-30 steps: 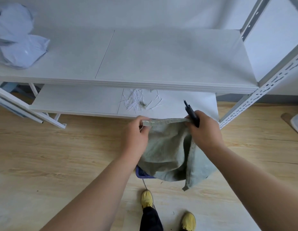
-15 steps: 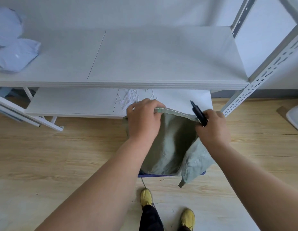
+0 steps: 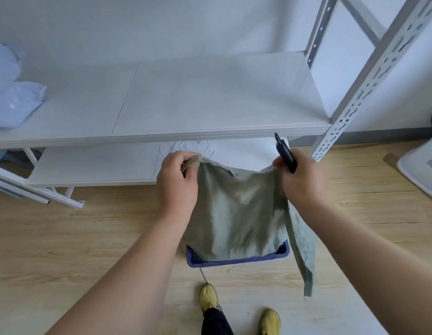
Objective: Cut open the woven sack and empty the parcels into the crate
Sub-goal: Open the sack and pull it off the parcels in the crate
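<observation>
You've got the green woven sack [image 3: 236, 213] hanging right over the blue crate [image 3: 236, 261], your left hand [image 3: 177, 182] clenched on one top corner, your right hand [image 3: 300, 180] gripping the other corner plus a black cutter [image 3: 285, 154], with yellow shoes [image 3: 209, 296] just behind the crate.

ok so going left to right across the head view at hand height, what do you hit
left hand gripping one top corner of the sack → green woven sack hanging over the blue crate → right hand gripping the other corner, with a black cutter in it → white shelf upright
</observation>
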{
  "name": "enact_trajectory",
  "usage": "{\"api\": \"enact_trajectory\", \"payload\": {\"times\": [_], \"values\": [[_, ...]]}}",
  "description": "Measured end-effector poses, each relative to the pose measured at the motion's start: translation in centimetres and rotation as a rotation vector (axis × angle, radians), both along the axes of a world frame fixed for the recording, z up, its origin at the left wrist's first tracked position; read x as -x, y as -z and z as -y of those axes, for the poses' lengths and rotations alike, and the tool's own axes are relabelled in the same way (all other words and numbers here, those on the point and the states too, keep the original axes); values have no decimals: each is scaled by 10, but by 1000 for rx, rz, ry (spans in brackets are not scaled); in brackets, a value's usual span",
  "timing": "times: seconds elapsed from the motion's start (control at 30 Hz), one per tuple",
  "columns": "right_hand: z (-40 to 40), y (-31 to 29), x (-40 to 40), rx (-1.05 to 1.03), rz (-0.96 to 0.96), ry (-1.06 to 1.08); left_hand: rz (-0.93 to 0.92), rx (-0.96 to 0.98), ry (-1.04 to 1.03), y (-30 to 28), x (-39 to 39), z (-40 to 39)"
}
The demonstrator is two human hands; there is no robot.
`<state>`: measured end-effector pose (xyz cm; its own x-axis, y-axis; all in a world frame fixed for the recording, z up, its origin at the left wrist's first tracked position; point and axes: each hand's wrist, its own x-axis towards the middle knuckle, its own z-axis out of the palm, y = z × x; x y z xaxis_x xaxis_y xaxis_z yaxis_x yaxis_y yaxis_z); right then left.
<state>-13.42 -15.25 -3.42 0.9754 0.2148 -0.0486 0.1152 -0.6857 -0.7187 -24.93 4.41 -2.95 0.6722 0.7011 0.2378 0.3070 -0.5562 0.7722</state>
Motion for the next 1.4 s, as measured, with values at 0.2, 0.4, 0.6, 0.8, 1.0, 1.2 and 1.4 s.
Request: {"api": "enact_trajectory", "payload": {"times": [0.2, 0.4, 0.6, 0.8, 1.0, 1.2, 1.4], "values": [[9, -10, -5, -69, 24, 34, 59, 10, -66, -10, 2, 11], [16, -10, -3, -3, -82, -76, -132, 0, -71, -15, 5, 28], [7, -16, 1, -131, -74, -215, -456, -462, 329, -20, -14, 77], [15, -8, 4, -195, -48, -204, -692, -372, 435, 0, -33, 96], [20, -5, 8, -189, -29, -202, -545, -135, 334, 5, -44, 99], [28, 33, 26, 95, -57, -46, -374, 35, 195, 11, -41, 101], [47, 37, 12, -20, -169, 144, -215, 115, 11, 11, -31, 77]]}}
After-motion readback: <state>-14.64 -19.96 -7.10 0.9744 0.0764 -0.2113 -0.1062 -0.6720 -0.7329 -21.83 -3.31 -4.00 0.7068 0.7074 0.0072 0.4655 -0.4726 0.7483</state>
